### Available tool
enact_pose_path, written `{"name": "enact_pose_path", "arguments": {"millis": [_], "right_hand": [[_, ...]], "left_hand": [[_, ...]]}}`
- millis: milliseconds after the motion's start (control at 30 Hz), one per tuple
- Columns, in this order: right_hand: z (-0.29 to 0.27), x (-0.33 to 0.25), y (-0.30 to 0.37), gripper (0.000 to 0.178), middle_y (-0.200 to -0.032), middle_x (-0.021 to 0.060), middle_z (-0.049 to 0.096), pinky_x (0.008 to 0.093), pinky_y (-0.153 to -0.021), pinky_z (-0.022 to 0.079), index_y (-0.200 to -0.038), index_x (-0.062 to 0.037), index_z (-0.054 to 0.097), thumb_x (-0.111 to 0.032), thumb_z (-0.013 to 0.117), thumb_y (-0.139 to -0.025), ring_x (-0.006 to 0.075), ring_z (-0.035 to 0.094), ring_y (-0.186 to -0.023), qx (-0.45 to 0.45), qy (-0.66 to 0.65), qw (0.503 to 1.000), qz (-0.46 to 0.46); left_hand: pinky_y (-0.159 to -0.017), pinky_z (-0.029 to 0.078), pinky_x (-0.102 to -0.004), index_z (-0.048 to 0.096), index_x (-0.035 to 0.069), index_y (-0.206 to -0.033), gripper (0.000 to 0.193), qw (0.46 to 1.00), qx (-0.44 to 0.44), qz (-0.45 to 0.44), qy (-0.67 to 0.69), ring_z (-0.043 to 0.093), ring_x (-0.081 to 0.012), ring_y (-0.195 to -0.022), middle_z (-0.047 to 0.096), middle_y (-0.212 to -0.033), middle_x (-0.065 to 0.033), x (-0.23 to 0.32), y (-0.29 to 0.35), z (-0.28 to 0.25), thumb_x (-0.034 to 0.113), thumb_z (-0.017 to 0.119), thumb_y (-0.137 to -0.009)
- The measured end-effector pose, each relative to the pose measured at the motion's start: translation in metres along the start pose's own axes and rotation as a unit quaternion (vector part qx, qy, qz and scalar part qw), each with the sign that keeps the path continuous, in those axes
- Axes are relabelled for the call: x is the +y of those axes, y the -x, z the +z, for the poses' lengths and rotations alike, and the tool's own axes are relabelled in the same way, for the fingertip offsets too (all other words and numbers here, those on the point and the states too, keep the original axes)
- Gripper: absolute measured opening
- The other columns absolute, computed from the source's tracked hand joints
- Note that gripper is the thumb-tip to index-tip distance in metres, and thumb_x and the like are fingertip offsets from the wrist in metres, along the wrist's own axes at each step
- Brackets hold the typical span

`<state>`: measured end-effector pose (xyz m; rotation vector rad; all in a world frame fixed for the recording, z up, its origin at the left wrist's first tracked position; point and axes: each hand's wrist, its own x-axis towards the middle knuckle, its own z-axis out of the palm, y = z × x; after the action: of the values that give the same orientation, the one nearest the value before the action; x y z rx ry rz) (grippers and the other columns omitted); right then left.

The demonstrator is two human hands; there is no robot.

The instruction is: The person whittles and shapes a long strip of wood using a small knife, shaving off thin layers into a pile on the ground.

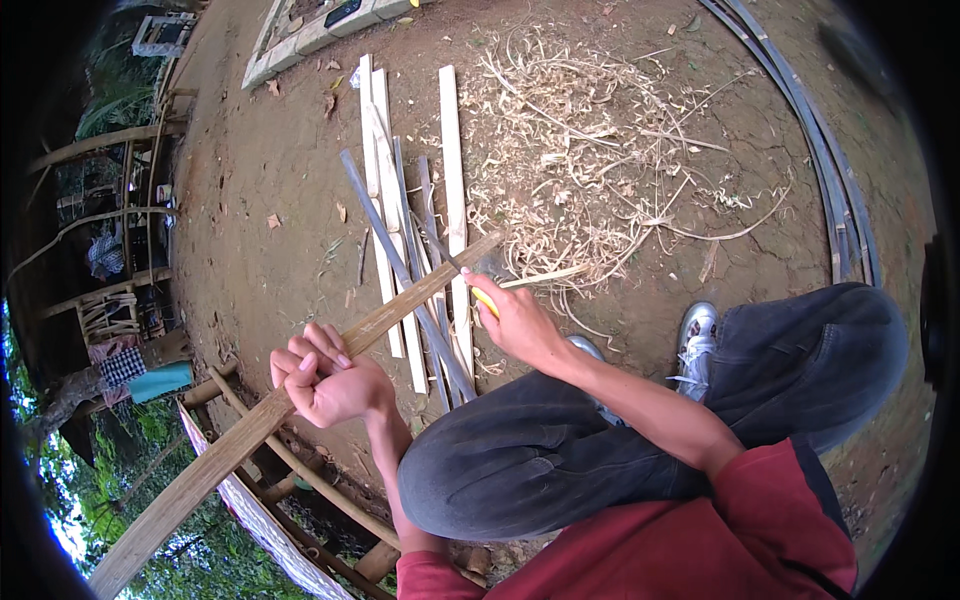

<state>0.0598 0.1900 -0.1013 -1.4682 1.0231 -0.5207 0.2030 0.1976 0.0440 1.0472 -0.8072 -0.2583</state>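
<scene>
While the left hand (337,388) holds a slat (392,315), the right (522,322) clasps a knife (485,300).

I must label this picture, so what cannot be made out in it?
Head view:
Yellow knife handle: mostly hidden by bare right hand.
Long brown wooden strip: partly hidden by bare left hand; lower end cut off at the picture's edge.
Left grey shoe: mostly hidden by dark denim trouser leg.
Flat black rectangular object near top: too small to identify.

Matt wooden strip (230,452) (roughly grained)
</scene>
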Motion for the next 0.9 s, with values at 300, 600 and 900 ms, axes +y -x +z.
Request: {"name": "enact_pose_path", "arguments": {"millis": [300, 600, 900], "right_hand": [[0.003, 0.033, -0.005, 0.048, -0.054, 0.0115, 0.056, 0.0335, -0.042, 0.044, -0.136, -0.0028, 0.050, 0.003, 0.056, -0.089, 0.0170, 0.051, -0.042, 0.055, 0.041, 0.995, -0.066], [0.018, 0.039, -0.002, 0.048, -0.051, 0.0083, 0.054, 0.0326, -0.036, 0.044, -0.138, -0.0006, 0.047, 0.004, 0.049, -0.091, 0.0160, 0.052, -0.041, 0.087, 0.066, 0.986, -0.125], [0.022, 0.051, -0.008, 0.053, -0.068, 0.0205, 0.062, 0.0378, -0.045, 0.051, -0.141, -0.0089, 0.046, 0.000, 0.053, -0.090, 0.0262, 0.062, -0.050, 0.099, 0.049, 0.987, -0.121]], "left_hand": [[-0.039, 0.016, -0.0240, 0.022, 0.015, -0.062, 0.025, 0.999, 0.025, 0.017, -0.041, 0.022, -0.0102, -0.043, 0.022, -0.051, 0.0005, 0.001, 0.003, 0.017, 0.007, 0.042, -0.076], [-0.039, 0.016, -0.0239, 0.020, 0.015, -0.063, 0.026, 0.998, 0.039, 0.020, -0.040, 0.021, -0.0098, -0.044, 0.021, -0.052, 0.0012, -0.003, -0.001, 0.013, 0.007, 0.041, -0.077], [-0.039, 0.018, -0.0240, 0.021, 0.015, -0.063, 0.026, 0.999, 0.022, 0.024, -0.039, 0.022, -0.0104, -0.043, 0.023, -0.051, 0.0000, -0.003, 0.005, 0.013, 0.005, 0.041, -0.077]]}}
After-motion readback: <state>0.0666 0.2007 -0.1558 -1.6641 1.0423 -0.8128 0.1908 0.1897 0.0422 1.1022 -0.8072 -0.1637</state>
